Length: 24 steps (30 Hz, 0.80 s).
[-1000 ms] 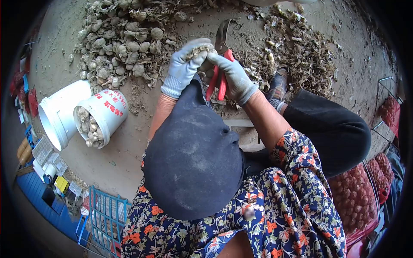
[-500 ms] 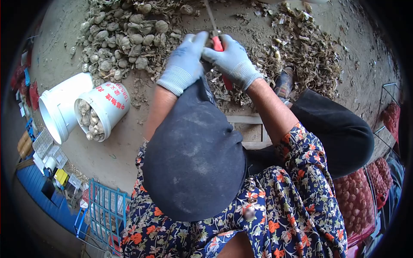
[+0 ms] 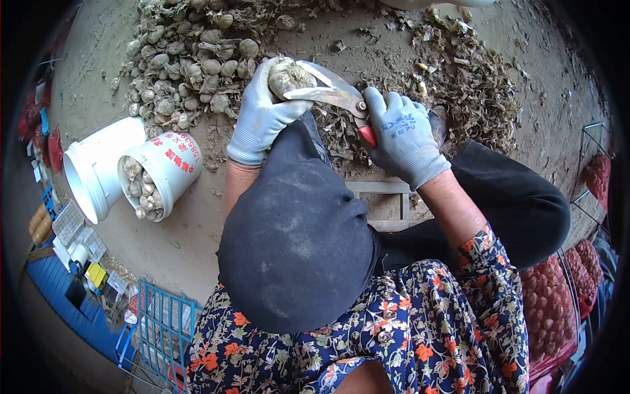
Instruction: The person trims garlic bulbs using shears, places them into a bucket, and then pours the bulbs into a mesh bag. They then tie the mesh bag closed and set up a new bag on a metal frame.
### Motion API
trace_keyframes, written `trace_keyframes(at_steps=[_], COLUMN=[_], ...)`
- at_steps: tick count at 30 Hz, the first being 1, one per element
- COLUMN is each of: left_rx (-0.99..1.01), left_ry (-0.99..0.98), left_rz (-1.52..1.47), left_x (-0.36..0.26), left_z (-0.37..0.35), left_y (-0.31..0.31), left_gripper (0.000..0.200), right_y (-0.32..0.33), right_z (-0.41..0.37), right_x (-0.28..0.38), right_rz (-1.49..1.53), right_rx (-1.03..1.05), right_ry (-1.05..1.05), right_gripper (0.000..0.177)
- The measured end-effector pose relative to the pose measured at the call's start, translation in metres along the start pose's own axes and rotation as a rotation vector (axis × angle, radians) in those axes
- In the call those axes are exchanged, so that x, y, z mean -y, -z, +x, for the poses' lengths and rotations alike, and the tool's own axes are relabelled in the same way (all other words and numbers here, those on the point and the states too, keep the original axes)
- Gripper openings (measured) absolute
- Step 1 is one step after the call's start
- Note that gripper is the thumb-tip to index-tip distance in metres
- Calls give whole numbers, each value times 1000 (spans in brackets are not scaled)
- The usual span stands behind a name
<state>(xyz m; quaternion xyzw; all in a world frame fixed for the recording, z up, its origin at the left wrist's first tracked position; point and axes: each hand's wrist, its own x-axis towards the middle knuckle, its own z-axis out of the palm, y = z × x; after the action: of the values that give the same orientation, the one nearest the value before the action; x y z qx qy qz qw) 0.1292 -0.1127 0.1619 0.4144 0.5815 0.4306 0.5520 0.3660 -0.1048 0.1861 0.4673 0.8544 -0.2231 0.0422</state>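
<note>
Fingers (image 3: 260, 82) of the left hand (image 3: 259, 118) clasp the garlic bulb (image 3: 287, 77); right hand (image 3: 400, 134) grips shears (image 3: 331, 92), parted blades pointing leftward against it.

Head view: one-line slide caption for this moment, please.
Gloved left hand holds a garlic bulb at the blades of red-handled shears gripped by the right hand, garlic pile beyond.

floor: bare packed dirt (image 3: 190, 249) | left: blue wire crate (image 3: 161, 328) | right: red mesh sacks (image 3: 548, 315) | light: daylight
</note>
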Motion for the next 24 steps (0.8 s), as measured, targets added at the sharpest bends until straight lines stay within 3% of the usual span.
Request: trace_keyframes(at_steps=[2, 3, 6, 8, 10, 14, 16, 18, 20, 21, 23, 24], left_rx=[78, 102, 163, 146, 199, 231, 289, 308, 387, 369, 316, 309], left_ry=[55, 112, 70, 71, 138, 150, 250, 206, 328, 400, 321, 237], left_rz=[137, 38, 209, 207, 14, 5, -27, -88, -284, -360, -430, -427], left_x=[-3, -6, -12, -14, -11, 2, 4, 18, 20, 26, 25, 21], left_z=[0, -2, -3, -1, 3, 12, 17, 20, 24, 28, 35, 46], left_y=[3, 0, -3, -8, -11, -13, -15, -16, -19, -16, -23, -27], left_gripper=[69, 69, 69, 70, 68, 64, 62, 60, 60, 62, 65, 66], right_y=[1, 2, 4, 3, 0, -24, -30, -42, -51, -66, -82, -85], right_z=[-2, -2, -4, -6, -7, -10, -11, -12, -12, -15, -22, -19], right_x=[-4, -5, -7, -7, -9, -18, -22, -27, -27, -31, -34, -39], right_rz=[22, 29, 20, 3, 22, 80, 195, 324, 452, 536, 574, 624], right_rx=[23, 46, 81, 99, 171, 125, 189, 182, 223, 130, -63, 48], right_ry=[11, 21, 22, 11, -8, -3, -65, -118, -300, -340, -356, -445], right_gripper=[42, 42, 41, 40, 37, 36, 35, 34, 34, 35, 34, 32])
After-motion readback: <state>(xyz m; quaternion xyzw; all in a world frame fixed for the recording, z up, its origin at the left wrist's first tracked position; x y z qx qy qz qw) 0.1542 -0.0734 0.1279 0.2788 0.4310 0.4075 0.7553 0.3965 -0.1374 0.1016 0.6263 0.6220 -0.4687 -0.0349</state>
